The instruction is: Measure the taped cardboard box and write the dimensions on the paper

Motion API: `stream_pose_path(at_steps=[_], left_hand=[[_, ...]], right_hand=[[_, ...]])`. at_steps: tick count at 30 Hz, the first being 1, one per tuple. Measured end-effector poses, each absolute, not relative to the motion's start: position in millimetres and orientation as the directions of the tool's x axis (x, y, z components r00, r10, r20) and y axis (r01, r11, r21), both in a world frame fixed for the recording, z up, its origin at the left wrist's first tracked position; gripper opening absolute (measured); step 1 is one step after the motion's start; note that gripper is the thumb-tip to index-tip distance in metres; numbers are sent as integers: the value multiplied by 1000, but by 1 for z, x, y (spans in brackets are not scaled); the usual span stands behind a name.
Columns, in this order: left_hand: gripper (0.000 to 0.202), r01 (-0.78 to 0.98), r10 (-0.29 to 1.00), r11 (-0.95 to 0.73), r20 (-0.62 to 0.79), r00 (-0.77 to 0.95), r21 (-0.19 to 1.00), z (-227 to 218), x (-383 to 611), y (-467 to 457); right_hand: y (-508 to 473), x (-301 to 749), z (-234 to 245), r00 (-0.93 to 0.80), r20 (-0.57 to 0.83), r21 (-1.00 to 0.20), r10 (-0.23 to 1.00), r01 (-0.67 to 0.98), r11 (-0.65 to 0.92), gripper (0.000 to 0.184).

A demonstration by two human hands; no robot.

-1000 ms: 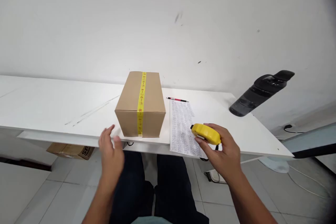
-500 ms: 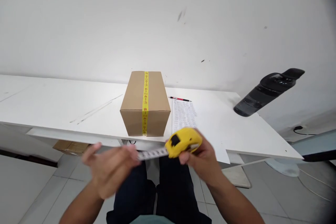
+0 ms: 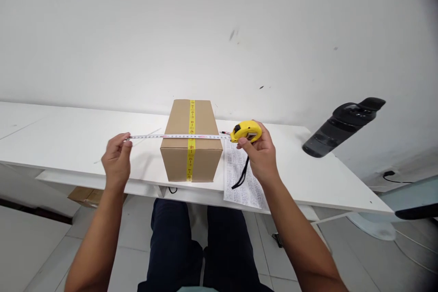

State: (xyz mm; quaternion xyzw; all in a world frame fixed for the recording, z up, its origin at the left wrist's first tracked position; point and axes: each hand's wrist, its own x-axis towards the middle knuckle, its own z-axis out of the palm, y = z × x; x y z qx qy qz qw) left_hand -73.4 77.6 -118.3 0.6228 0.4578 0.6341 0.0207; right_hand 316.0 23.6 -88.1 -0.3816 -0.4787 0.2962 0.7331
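A yellow tape measure is gripped in my right hand, its black wrist strap dangling below. The white blade stretches leftward over the top of a cardboard box near its front edge; whether it touches the cardboard I cannot tell. At the blade's free end, left of the box, my left hand pinches the tip between thumb and fingers. Yellow printed tape runs along the middle of the box and down its front.
The box stands on a white desk against a wall. Right of it lie a handwritten sheet and a pen, partly behind the tape measure. A dark bottle stands farther right. Another cardboard box is below the desk.
Both hands have risen from in front of the desk to box-top height and spread apart. More blade is drawn out and now spans the box's width. The wrist strap has come into view.
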Motion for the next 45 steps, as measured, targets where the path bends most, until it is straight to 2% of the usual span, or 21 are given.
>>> stream_pose_path(at_steps=[5, 7, 17, 22, 25, 28, 31, 34, 37, 40, 42, 45], left_hand=[[65, 408, 561, -780, 819, 121, 475, -111, -22, 63], [71, 398, 539, -805, 823, 180, 440, -110, -9, 58], [48, 517, 551, -737, 831, 83, 437, -119, 1, 53], [38, 566, 474, -725, 880, -3, 392, -115, 10, 45], [34, 626, 287, -741, 958, -33, 243, -107, 9, 26], [39, 672, 115, -740, 987, 109, 11, -96, 12, -7], [38, 654, 11, -735, 963, 271, -176, -90, 29, -37], [27, 564, -52, -781, 928, 369, -268, -96, 58, -51], [13, 522, -21, -814, 911, 412, -254, -103, 86, -49], [30, 582, 54, -779, 900, 433, -234, -99, 109, -38], [37, 646, 179, -745, 882, 437, -168, -89, 124, -26], [50, 767, 456, -642, 816, 355, 25, -75, 142, -3]], right_hand=[[20, 296, -89, 297, 484, -848, 823, -73, 525, 62], [21, 298, -88, 285, 476, -856, 832, -67, 513, 63], [21, 301, -84, 266, 453, -874, 851, -59, 483, 66], [23, 302, -82, 254, 432, -876, 865, -109, 470, 66], [12, 305, -79, 257, 416, -874, 872, -150, 461, 61], [-16, 304, -81, 211, 393, -876, 895, -211, 434, 52], [-52, 298, -87, 75, 323, -912, 943, -242, 331, 50], [-81, 291, -93, -27, 274, -928, 961, -269, 257, 51], [-92, 291, -101, 70, 299, -896, 952, -323, 306, 55], [-83, 301, -113, 318, 312, -851, 895, -325, 412, 56], [-70, 309, -123, 442, 271, -862, 855, -284, 420, 54], [-45, 316, -136, 415, 90, -911, 905, -333, 243, 49]])
